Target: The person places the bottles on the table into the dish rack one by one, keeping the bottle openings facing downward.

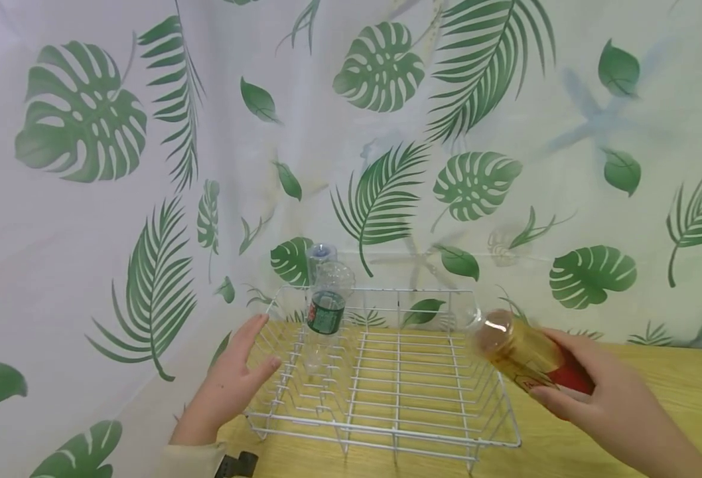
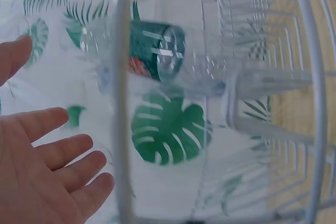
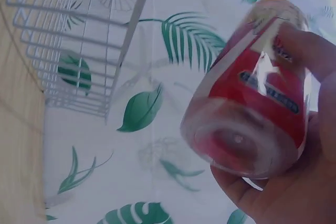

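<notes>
My right hand (image 1: pixel 608 392) grips a clear plastic bottle (image 1: pixel 524 358) with a red and gold label, at the right side of a white wire dish rack (image 1: pixel 387 429). The bottle is tilted, its neck end towards the rack. In the right wrist view the round base of this bottle (image 3: pixel 241 140) faces the camera, with fingers wrapped around its side. My left hand (image 1: pixel 231 382) holds nothing; thumb and fingers are spread beside the rack's left edge. A clear bottle with a green label (image 1: pixel 327 312) stands neck down in the rack's left part.
Behind the green-labelled bottle shows another clear bottle with a blue part (image 1: pixel 321 252). The rack sits on a yellow wood-grain table (image 1: pixel 655 392). A white curtain with green leaf prints (image 1: pixel 387 199) hangs behind and to the left. A dark object (image 1: pixel 237 465) is by the left sleeve.
</notes>
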Available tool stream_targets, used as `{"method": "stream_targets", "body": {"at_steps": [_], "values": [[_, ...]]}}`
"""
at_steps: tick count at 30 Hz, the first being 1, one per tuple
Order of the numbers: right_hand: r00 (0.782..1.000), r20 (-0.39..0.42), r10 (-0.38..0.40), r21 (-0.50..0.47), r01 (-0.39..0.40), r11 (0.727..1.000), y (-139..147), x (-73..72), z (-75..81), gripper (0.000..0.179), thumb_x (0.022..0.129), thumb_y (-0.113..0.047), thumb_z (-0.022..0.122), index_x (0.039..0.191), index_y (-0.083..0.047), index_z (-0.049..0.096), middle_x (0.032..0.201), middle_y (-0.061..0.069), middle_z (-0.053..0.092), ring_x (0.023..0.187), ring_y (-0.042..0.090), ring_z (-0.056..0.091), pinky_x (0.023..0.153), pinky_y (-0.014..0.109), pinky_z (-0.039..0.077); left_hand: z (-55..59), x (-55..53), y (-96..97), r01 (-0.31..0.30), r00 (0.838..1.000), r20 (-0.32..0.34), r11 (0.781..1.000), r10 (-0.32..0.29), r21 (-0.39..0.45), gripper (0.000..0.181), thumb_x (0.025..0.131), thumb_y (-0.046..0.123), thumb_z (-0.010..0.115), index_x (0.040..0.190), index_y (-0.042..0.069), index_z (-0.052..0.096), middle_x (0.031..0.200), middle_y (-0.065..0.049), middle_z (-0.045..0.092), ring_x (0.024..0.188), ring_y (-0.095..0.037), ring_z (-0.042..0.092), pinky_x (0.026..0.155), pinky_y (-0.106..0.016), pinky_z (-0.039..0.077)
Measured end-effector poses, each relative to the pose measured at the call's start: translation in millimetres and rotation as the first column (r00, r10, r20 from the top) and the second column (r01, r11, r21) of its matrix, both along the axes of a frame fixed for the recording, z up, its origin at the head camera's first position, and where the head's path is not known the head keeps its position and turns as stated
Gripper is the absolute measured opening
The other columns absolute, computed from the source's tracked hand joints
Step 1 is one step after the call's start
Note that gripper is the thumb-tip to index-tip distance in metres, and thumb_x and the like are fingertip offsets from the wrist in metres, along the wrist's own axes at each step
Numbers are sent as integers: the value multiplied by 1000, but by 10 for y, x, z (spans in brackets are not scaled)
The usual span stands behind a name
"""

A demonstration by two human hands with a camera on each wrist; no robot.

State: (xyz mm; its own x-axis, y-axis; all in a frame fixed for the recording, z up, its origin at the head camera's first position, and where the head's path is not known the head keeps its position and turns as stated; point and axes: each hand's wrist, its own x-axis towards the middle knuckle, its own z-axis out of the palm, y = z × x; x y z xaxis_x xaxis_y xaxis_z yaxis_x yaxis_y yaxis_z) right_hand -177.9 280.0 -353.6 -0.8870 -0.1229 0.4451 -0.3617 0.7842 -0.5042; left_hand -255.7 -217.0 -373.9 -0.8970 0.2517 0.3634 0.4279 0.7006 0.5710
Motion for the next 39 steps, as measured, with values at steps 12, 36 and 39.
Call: {"method": "stream_targets", "body": {"at_steps": [12, 36, 39], "values": [[954, -271, 128, 298, -43, 954, -476, 158, -22, 78, 62, -63, 76, 127, -24, 57, 110, -9, 57, 94, 13, 53, 65, 31, 51, 139, 399, 633, 127, 937, -280, 951, -209, -283, 83, 83, 61, 56, 150, 24, 22, 153, 3, 21, 139, -21, 21, 105, -51, 31], [803, -421, 421, 441, -224, 869, -814, 173, -271, 74, 67, -64, 72, 122, -17, 61, 108, -11, 61, 89, 8, 54, 71, 34, 50, 31, 753, 1747, 272, 732, -411, 786, -544, -555, 72, 83, 60, 58, 136, 14, 42, 127, 6, 51, 114, -9, 49, 102, -33, 37], [819, -394, 417, 443, -228, 867, -842, 171, -276, 73, 68, -66, 69, 123, -18, 60, 107, -13, 60, 89, 7, 53, 72, 34, 50, 1, 762, 1743, 278, 743, -407, 798, -531, -534, 72, 84, 61, 56, 137, 15, 42, 127, 8, 52, 111, -8, 50, 99, -27, 39]]}}
